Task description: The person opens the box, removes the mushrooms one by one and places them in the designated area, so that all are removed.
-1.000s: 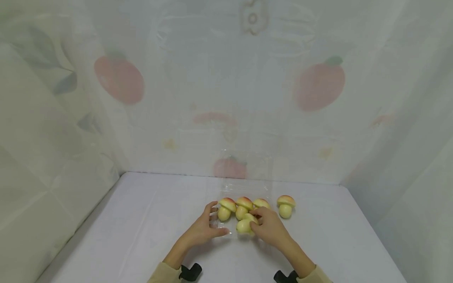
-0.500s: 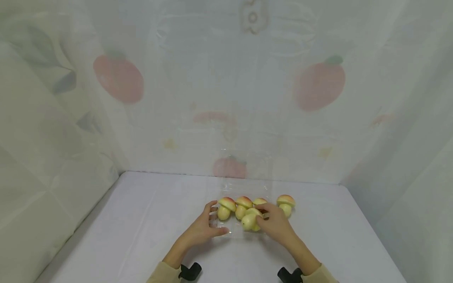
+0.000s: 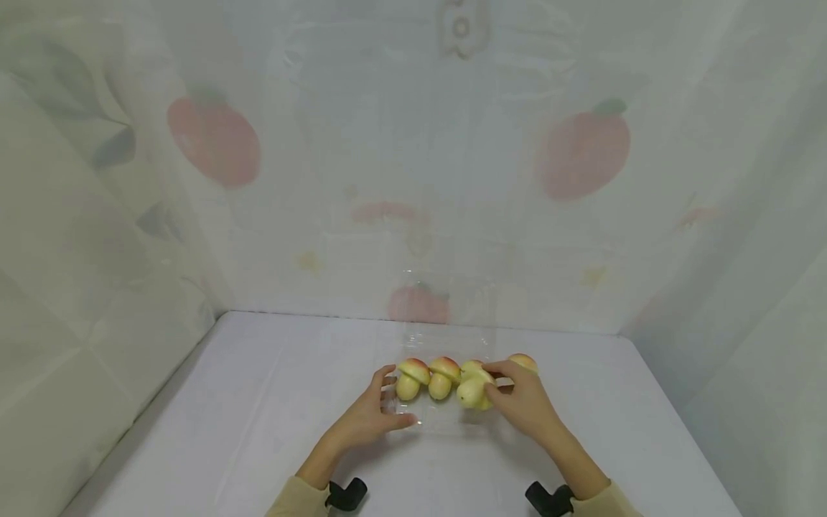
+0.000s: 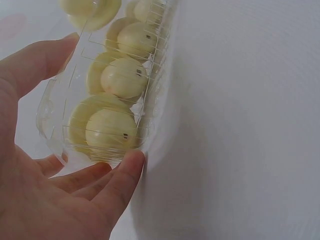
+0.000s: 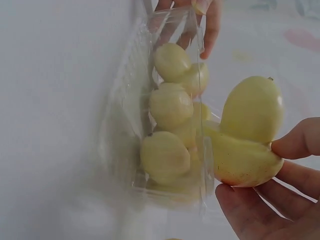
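A clear plastic box (image 3: 429,416) with its lid (image 3: 452,337) raised at the back lies on the table. In it stand mushroom-shaped fruits in a row, pale yellow with reddish caps; the left one (image 3: 408,380) and middle one (image 3: 442,378) show fully in the head view. My left hand (image 3: 370,415) grips the box's left end, thumb at the front side. My right hand (image 3: 526,398) pinches another mushroom-shaped fruit (image 5: 250,132) between thumb and fingers, above the box's right part. In the head view it partly covers the third fruit in the row.
One more mushroom-shaped fruit (image 3: 525,361) stands on the table right of the box, partly hidden by my right hand. The white table (image 3: 271,402) ends at a back curtain (image 3: 336,273) with printed fruit; sheets hang on both sides.
My right hand has moved right and slightly back with its mushroom-shaped fruit, now covering more of the one outside the box. The left hand stays at the box's left end.
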A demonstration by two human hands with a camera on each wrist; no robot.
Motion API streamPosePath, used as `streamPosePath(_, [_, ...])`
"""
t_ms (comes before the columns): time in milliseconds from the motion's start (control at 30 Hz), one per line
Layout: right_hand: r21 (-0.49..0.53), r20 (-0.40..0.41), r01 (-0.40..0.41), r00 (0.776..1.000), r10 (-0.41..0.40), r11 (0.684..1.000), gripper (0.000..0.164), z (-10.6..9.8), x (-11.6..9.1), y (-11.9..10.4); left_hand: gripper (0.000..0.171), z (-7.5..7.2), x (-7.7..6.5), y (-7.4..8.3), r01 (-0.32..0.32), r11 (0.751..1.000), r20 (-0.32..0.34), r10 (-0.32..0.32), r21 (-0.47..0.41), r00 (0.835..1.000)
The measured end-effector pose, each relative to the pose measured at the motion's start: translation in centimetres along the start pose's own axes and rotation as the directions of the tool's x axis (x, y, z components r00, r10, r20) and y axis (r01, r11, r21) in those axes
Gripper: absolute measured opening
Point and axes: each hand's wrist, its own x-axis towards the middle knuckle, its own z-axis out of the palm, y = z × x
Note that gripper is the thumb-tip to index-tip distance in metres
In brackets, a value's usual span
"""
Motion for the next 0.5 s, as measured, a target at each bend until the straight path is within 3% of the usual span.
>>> streamPosePath(500, [-0.111,-0.054,0.094,0.993,-0.100,0.989,0.028,-3.5,0.1,0.4,0.105,0.0,-0.1,0.0,-0.003,1.000,-0.001,0.003,-0.016,1.000])
